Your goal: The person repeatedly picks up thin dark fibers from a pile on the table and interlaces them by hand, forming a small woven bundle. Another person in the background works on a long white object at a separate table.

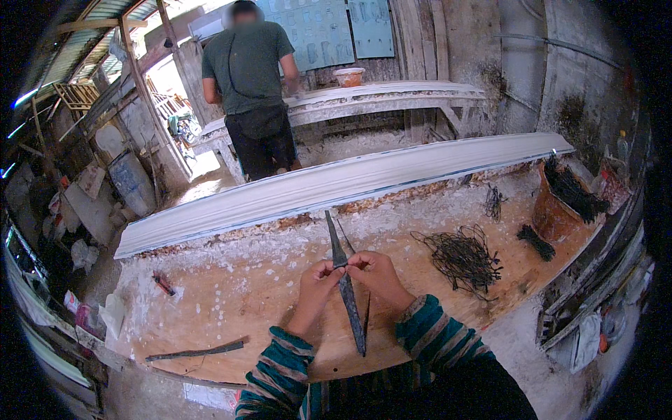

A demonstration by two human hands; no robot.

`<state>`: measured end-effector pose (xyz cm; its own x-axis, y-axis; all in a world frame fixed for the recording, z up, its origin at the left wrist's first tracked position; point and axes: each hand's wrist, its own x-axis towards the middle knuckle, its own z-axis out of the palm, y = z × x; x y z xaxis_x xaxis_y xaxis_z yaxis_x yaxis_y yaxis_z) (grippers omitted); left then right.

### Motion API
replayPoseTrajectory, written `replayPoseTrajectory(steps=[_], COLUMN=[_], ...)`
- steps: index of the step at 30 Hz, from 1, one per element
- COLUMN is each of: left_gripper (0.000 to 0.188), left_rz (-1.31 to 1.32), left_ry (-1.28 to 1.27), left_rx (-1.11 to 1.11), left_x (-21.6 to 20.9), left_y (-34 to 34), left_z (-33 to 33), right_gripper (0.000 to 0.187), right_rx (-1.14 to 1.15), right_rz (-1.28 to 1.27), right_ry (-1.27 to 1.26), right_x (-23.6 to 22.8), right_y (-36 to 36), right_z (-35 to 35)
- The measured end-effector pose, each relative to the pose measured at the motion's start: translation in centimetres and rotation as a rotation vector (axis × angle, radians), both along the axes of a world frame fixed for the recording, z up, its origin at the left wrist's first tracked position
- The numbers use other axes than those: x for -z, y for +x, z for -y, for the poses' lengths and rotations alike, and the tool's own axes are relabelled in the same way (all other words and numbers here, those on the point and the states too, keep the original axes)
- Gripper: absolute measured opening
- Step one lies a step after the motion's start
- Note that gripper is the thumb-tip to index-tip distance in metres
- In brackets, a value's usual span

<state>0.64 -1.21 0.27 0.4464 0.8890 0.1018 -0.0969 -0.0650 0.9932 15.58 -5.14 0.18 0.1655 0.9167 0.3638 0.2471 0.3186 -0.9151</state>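
The left hand (320, 280) and the right hand (378, 271) are pinched closed, fingertips meeting, on the middle of a dark strip (351, 315) raised above the near middle of the table (238, 294). One end points far, the other near; a thinner piece (367, 311) hangs just to its right, and whether the two are joined cannot be told. The strip looks light and fairly stiff, since both ends stand out straight, yet probably bendable and hard to break; its dull surface suggests little slipping. The narrow middle seems the best hold, with thumb and finger of each hand close together. Another dark strip (196, 351) lies near left. To the right are a tangle of black cord (462, 259), a small black bundle (537, 242) and an orange bucket (551, 217) of black strands. A long white board (336, 180) spans the far edge.
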Motion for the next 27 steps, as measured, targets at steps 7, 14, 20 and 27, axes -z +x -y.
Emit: replayPoseTrajectory(steps=[7,14,20,27], left_gripper=[0.008,0.008,0.01,0.019], left_rz=[-0.036,0.054,0.297,0.869], left_ry=[-0.017,-0.027,-0.13,-0.161], left_rx=[0.036,0.097,0.156,0.026], left_x=[0.0,0.3,0.1,-3.4], left_y=[-0.2,0.0,-0.9,-6.3], left_z=[-0.1,-0.1,-0.7,-2.2], right_gripper=[0.01,0.014,0.017,0.021], right_rx=[-0.007,0.031,0.102,0.126], right_rz=[0.043,0.108,0.225,0.411], right_ry=[0.007,0.055,-0.069,-0.238], right_x=[-0.1,0.0,0.6,0.8], right_y=[-0.1,-0.3,0.2,1.2], right_z=[0.1,0.2,-0.3,-0.5])
